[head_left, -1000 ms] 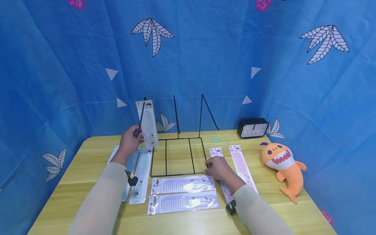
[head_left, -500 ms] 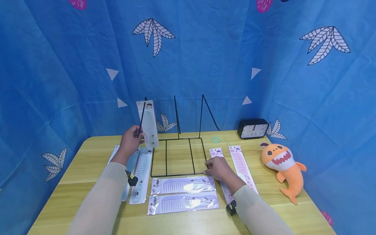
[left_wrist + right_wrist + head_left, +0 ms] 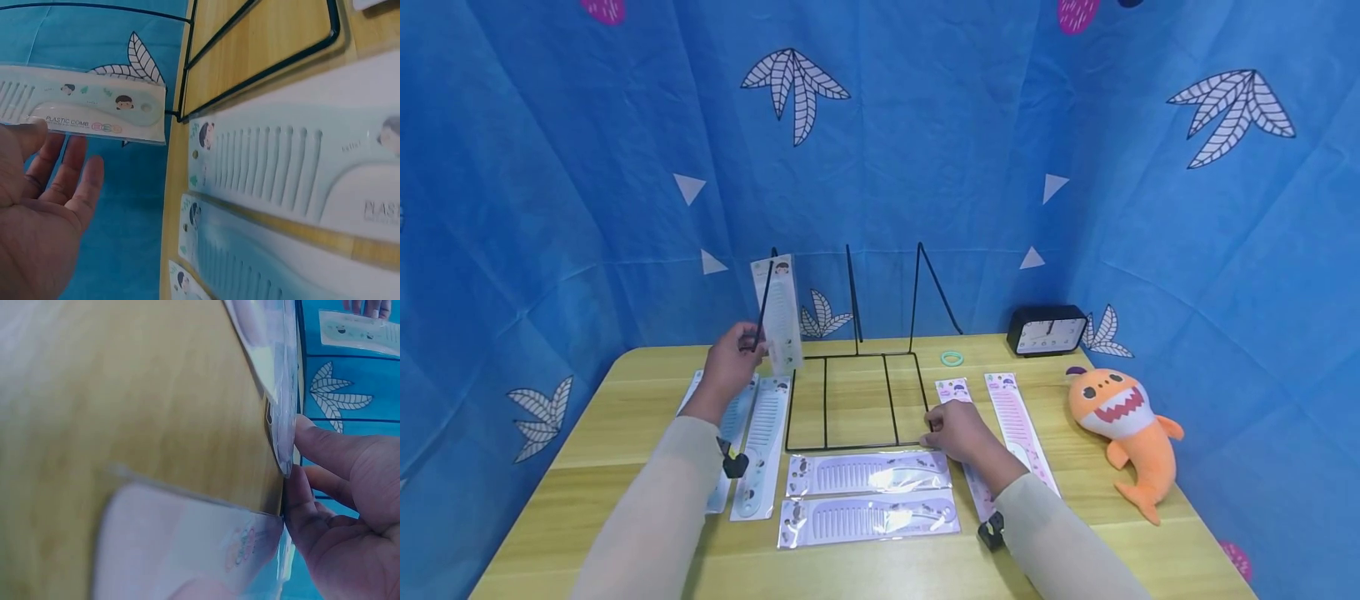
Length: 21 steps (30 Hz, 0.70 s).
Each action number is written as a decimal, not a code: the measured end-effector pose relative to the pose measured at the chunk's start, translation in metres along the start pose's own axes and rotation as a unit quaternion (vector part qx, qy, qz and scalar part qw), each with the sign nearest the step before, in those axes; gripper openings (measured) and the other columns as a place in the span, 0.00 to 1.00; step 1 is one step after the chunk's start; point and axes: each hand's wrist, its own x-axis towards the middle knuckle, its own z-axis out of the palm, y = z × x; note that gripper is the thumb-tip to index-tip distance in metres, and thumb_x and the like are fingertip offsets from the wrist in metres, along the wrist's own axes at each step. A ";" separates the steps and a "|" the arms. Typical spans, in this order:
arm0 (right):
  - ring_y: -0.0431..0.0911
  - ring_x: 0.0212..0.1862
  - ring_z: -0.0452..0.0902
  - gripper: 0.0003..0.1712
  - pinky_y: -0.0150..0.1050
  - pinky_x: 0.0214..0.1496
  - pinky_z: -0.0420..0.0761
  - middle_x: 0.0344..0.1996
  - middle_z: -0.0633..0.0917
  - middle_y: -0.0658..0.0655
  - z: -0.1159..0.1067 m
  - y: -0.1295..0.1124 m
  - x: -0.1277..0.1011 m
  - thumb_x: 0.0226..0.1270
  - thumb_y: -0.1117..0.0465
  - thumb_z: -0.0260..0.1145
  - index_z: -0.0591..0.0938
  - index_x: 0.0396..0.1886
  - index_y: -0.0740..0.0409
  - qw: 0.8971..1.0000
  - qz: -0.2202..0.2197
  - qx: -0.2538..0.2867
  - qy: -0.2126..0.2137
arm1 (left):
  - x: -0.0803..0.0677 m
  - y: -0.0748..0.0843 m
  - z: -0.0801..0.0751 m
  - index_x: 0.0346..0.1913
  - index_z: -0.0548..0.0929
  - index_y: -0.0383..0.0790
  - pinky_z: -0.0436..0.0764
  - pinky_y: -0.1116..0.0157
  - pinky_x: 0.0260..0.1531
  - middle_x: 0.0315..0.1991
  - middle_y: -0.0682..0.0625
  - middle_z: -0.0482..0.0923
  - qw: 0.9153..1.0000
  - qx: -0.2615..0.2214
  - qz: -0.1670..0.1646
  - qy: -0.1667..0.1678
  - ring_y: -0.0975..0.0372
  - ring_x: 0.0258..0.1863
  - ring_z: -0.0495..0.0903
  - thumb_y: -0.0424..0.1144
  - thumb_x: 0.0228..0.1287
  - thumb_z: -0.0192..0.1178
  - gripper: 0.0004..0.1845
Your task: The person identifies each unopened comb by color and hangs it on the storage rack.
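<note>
My left hand (image 3: 732, 358) pinches the lower left edge of a pale green comb in a clear packet (image 3: 779, 308), held upright at the left arm of a black wire rack (image 3: 825, 400). That arm crosses in front of the packet's edge. The left wrist view shows the thumb along the edge of this packaged comb (image 3: 112, 109), the other fingers beneath. At the rack's front right corner, my right hand (image 3: 958, 429) pinches the base wire, its thumb and index finger close together in the right wrist view. The right hand partly covers a packaged pink comb (image 3: 953, 388).
Packaged blue-green combs (image 3: 762, 450) lie left of the rack, two lilac ones (image 3: 868, 517) in front, and another pink one (image 3: 1017, 417) at right. A teal ring (image 3: 952, 358), a black clock (image 3: 1047, 329) and an orange shark plush (image 3: 1123, 433) stand or lie farther right. Blue cloth surrounds the table.
The packaged comb in my left hand has turned and shifted very slightly at the rack's left arm. My right hand keeps its place on the rack's corner.
</note>
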 end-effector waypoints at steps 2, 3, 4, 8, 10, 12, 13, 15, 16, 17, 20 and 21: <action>0.40 0.25 0.61 0.28 0.34 0.30 0.58 0.18 0.64 0.45 0.001 -0.001 0.000 0.67 0.59 0.82 0.70 0.19 0.49 1.000 0.000 0.000 -0.001 | -0.001 -0.006 -0.002 0.75 0.72 0.42 0.82 0.40 0.71 0.72 0.37 0.77 1.000 0.014 0.001 0.007 0.41 0.72 0.79 0.44 0.88 0.56 0.22; 0.40 0.26 0.61 0.28 0.34 0.31 0.59 0.18 0.65 0.45 0.001 -0.001 0.000 0.67 0.59 0.82 0.70 0.19 0.49 1.000 0.002 -0.001 -0.004 | -0.002 -0.009 -0.004 0.75 0.72 0.41 0.82 0.40 0.71 0.72 0.36 0.77 1.000 0.020 0.002 0.010 0.41 0.73 0.78 0.44 0.88 0.56 0.22; 0.40 0.26 0.61 0.27 0.34 0.31 0.59 0.18 0.65 0.45 0.000 -0.001 0.000 0.67 0.59 0.82 0.71 0.19 0.49 1.000 0.004 0.000 -0.005 | -0.004 -0.012 -0.005 0.75 0.72 0.39 0.82 0.40 0.70 0.72 0.36 0.77 1.000 0.027 0.001 0.012 0.41 0.73 0.78 0.44 0.87 0.56 0.22; 0.41 0.26 0.61 0.29 0.34 0.31 0.59 0.18 0.64 0.46 -0.001 -0.002 0.000 0.68 0.59 0.82 0.69 0.19 0.50 1.000 0.009 0.002 -0.007 | -0.014 -0.019 -0.009 0.74 0.73 0.34 0.82 0.40 0.69 0.71 0.32 0.77 0.997 0.078 -0.016 0.014 0.38 0.73 0.76 0.42 0.85 0.57 0.24; 0.41 0.26 0.61 0.28 0.34 0.31 0.59 0.18 0.64 0.46 -0.002 -0.003 -0.001 0.68 0.59 0.81 0.69 0.19 0.50 1.000 0.012 0.004 -0.008 | -0.022 -0.023 -0.013 0.74 0.72 0.32 0.81 0.39 0.68 0.71 0.30 0.76 0.993 0.114 -0.041 0.012 0.37 0.71 0.76 0.41 0.84 0.59 0.25; 0.42 0.27 0.63 0.26 0.35 0.31 0.60 0.19 0.66 0.47 -0.002 -0.002 -0.001 0.68 0.59 0.82 0.72 0.21 0.51 1.000 0.018 0.003 -0.009 | -0.030 -0.026 -0.017 0.75 0.70 0.30 0.82 0.39 0.66 0.71 0.28 0.74 0.986 0.147 -0.076 0.007 0.36 0.68 0.77 0.40 0.81 0.61 0.28; 0.42 0.27 0.63 0.24 0.35 0.32 0.61 0.19 0.66 0.47 -0.002 -0.002 -0.001 0.68 0.58 0.82 0.74 0.21 0.52 1.000 0.022 0.002 -0.010 | -0.034 -0.028 -0.019 0.76 0.70 0.30 0.82 0.39 0.65 0.71 0.27 0.74 0.982 0.161 -0.095 0.006 0.36 0.67 0.77 0.40 0.80 0.63 0.30; 0.43 0.28 0.65 0.19 0.36 0.33 0.62 0.21 0.68 0.48 -0.002 -0.002 -0.002 0.68 0.58 0.82 0.79 0.25 0.54 1.000 0.029 -0.001 -0.011 | -0.042 -0.033 -0.025 0.76 0.67 0.28 0.82 0.39 0.63 0.70 0.25 0.72 0.975 0.185 -0.124 0.004 0.36 0.63 0.77 0.41 0.77 0.66 0.34; 0.43 0.29 0.67 0.16 0.36 0.34 0.64 0.21 0.70 0.48 -0.001 -0.001 -0.002 0.67 0.58 0.82 0.83 0.27 0.55 0.999 0.032 -0.002 -0.010 | -0.046 -0.036 -0.028 0.77 0.66 0.27 0.82 0.40 0.61 0.69 0.24 0.72 0.972 0.192 -0.136 0.003 0.36 0.61 0.77 0.41 0.76 0.67 0.36; 0.43 0.31 0.68 0.12 0.37 0.35 0.65 0.23 0.72 0.48 -0.001 -0.002 -0.001 0.67 0.58 0.82 0.86 0.31 0.55 0.999 0.035 -0.003 -0.009 | -0.049 -0.039 -0.032 0.76 0.65 0.25 0.83 0.41 0.58 0.66 0.23 0.73 0.970 0.196 -0.145 0.004 0.37 0.59 0.78 0.41 0.75 0.67 0.37; 0.44 0.32 0.70 0.09 0.37 0.36 0.66 0.24 0.74 0.49 -0.001 -0.002 0.000 0.68 0.58 0.82 0.89 0.36 0.55 0.999 0.032 -0.003 -0.010 | -0.060 -0.051 -0.043 0.72 0.65 0.19 0.84 0.44 0.49 0.58 0.22 0.75 0.965 0.214 -0.154 0.015 0.37 0.52 0.80 0.40 0.71 0.69 0.38; 0.44 0.32 0.70 0.08 0.37 0.36 0.67 0.24 0.74 0.49 -0.001 -0.003 0.001 0.67 0.59 0.82 0.88 0.36 0.54 1.000 0.030 -0.001 -0.009 | -0.064 -0.054 -0.047 0.71 0.65 0.18 0.84 0.45 0.46 0.56 0.22 0.75 0.964 0.215 -0.159 0.017 0.37 0.49 0.80 0.40 0.70 0.69 0.38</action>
